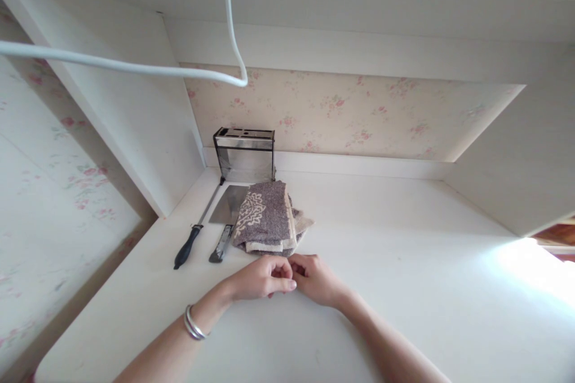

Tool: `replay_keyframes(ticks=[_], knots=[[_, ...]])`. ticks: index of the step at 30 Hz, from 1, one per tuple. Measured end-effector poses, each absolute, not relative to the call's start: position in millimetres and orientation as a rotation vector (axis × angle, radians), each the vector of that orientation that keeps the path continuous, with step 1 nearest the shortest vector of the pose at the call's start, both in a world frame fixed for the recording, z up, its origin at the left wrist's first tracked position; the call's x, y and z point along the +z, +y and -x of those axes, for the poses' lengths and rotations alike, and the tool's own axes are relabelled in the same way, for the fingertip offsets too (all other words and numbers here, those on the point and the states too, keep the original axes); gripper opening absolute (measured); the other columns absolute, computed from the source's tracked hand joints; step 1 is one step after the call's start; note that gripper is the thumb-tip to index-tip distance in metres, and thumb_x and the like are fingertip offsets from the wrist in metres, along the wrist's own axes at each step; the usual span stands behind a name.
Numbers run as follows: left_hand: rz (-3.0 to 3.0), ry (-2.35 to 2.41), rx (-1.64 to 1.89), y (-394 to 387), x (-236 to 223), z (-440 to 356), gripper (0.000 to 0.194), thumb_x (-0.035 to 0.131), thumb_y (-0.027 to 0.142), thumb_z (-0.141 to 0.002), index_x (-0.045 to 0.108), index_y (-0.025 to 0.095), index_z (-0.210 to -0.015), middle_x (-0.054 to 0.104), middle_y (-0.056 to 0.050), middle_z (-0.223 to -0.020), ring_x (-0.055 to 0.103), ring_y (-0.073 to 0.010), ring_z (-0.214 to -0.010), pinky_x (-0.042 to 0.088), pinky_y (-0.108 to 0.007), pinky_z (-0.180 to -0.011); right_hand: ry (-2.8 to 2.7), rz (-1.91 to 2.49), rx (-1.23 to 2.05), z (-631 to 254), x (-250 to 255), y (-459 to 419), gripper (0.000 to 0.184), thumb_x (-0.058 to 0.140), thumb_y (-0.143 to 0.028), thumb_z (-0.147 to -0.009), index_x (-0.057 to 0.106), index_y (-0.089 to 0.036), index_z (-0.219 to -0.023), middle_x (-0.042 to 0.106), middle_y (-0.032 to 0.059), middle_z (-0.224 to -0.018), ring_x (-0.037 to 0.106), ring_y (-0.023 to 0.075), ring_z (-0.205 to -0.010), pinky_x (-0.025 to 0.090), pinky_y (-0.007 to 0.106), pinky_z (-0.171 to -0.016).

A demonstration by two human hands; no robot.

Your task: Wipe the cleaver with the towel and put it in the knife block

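At eleven o'clock from the hands, by the back wall, stands a black-edged slotted holder [245, 155]; I can't make out its contents. The folded brown towel [267, 215] lies nearer, also towards eleven, just beyond the left hand [267, 276] and right hand [318, 280]. Their fingers curl loosely, close together; whether they pinch anything, I cannot tell. At ten, a cleaver [228, 204] and black-handled rod [188, 247] rest on the white counter [426, 239]. Floral wallpaper [332, 108] shows at twelve.
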State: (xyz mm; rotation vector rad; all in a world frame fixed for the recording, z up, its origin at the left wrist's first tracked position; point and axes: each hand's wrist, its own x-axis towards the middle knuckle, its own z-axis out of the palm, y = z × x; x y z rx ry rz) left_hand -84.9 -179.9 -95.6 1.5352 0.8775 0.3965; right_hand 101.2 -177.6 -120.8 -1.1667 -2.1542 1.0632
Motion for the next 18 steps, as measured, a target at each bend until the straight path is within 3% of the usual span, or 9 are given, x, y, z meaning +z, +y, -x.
replay_keyframes(ticks=[7, 18], knots=[[-1.535, 0.861, 0.41, -180.2, -90.9, 84.1, 0.03, 0.052, 0.044, -0.084, 0.056, 0.015, -0.077, 0.055, 0.001, -0.07, 0.044, -0.0078, -0.054, 0.035, -0.021, -0.049, -2.132, 1.117, 1.125, -101.2, -116.6, -178.3, 0.016, 0.047, -0.011, -0.076, 0.062, -0.017, -0.079, 0.065, -0.0022, -0.073, 0.053, 0.0086, -0.063, 0.035, 0.017, -0.056], [-1.525, 0.885, 0.394, -180.8, -89.6, 83.0, 0.032, 0.054, 0.046, -0.082, 0.057, 0.014, -0.077, 0.055, 0.001, -0.069, 0.044, -0.0079, -0.054, 0.035, -0.021, -0.049, -2.122, 1.099, 1.139, -100.0, -113.9, -179.4, 0.017, 0.047, -0.009, -0.075, 0.062, -0.016, -0.078, 0.067, -0.0014, -0.073, 0.056, 0.0093, -0.064, 0.036, 0.018, -0.057]])
